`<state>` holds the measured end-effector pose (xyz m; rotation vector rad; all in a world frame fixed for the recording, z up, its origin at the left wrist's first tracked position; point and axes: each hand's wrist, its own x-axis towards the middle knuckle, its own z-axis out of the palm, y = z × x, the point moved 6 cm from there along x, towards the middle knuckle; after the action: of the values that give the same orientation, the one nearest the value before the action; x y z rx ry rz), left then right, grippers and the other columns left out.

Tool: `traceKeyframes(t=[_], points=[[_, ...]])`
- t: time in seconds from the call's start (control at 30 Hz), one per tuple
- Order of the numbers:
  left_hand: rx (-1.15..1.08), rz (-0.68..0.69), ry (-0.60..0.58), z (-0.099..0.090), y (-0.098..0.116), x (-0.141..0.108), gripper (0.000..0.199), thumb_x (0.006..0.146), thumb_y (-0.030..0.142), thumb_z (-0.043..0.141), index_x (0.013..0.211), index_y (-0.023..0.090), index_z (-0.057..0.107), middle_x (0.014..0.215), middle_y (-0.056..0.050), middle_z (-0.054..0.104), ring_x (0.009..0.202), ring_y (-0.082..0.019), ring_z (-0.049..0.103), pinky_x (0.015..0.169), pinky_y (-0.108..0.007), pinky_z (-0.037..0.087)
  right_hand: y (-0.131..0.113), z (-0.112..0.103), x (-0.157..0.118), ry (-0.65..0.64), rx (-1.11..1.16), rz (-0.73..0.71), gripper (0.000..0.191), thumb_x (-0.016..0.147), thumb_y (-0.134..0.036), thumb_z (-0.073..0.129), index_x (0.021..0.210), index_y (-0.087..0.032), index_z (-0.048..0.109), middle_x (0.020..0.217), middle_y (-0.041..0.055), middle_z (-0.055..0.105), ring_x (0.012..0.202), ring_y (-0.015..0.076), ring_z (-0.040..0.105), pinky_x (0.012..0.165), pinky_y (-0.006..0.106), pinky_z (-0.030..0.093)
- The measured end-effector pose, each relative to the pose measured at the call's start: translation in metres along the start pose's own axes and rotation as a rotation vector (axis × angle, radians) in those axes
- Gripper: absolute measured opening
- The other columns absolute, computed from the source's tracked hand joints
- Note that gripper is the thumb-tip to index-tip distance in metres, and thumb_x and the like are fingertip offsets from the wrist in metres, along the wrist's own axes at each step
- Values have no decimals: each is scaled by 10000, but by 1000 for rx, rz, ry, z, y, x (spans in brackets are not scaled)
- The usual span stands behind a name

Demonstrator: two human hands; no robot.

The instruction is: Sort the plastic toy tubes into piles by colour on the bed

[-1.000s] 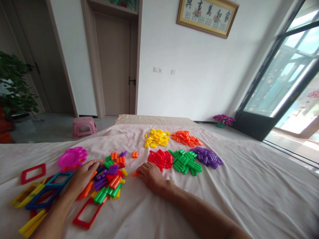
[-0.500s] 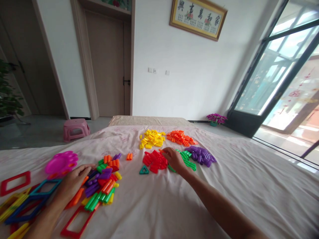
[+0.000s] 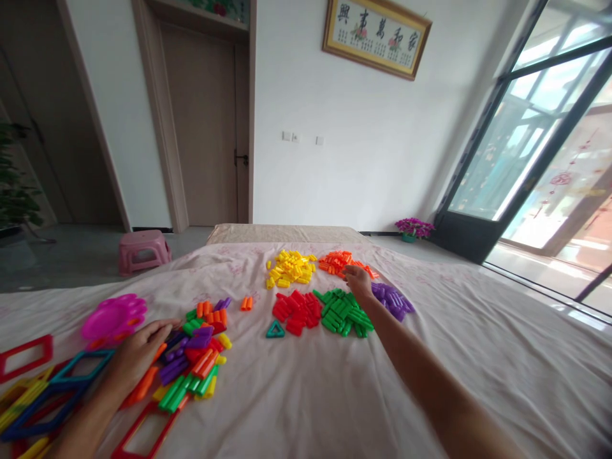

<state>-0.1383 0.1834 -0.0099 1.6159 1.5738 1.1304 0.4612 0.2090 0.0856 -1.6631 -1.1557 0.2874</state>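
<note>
My right hand (image 3: 358, 280) reaches to the near edge of the orange block pile (image 3: 337, 260). Its fingers are drawn together at the tips; whatever they hold is hidden against the orange. Under and beside that forearm lie the green block pile (image 3: 343, 312) and the purple block pile (image 3: 394, 301). My left hand (image 3: 146, 347) rests at the left side of a mixed heap of plastic tube blocks (image 3: 196, 357), fingers loosely stretched out over its edge. Orange blocks (image 3: 142, 386) show partly beneath this hand.
Yellow blocks (image 3: 289, 268) and red blocks (image 3: 297, 309) form separate piles, with a teal triangle (image 3: 275, 329) in front. Two joined orange tubes (image 3: 247, 303) lie apart. At left are a magenta flower-shaped plate (image 3: 112, 319), a red frame (image 3: 26, 357) and stacked coloured frames (image 3: 48, 405).
My right hand has moved from above the red and green piles, where an orange piece showed at its fingertips, away and rightward to the orange pile. My left hand stays by the mixed heap.
</note>
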Motion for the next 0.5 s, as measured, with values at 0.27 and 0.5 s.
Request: traceKeyframes(t=[0.27, 0.5], points=[[-59, -79, -29, 3, -5, -1, 398, 789, 553, 590, 1040, 262, 691, 1114, -37, 749, 1109, -261, 673, 898, -321, 564, -50, 55, -58, -136, 15, -320, 312, 792, -136, 482, 1009, -167, 705, 1001, 61, 738, 889, 178, 685, 836, 326, 538], [-17, -40, 1, 1, 2, -2, 393, 784, 532, 595, 1038, 257, 715, 1117, -28, 752, 1064, -248, 689, 890, -301, 562, -123, 100, -142, -492, -180, -678, 345, 850, -82, 487, 1061, -217, 725, 1079, 47, 722, 1017, 180, 648, 929, 286, 482]])
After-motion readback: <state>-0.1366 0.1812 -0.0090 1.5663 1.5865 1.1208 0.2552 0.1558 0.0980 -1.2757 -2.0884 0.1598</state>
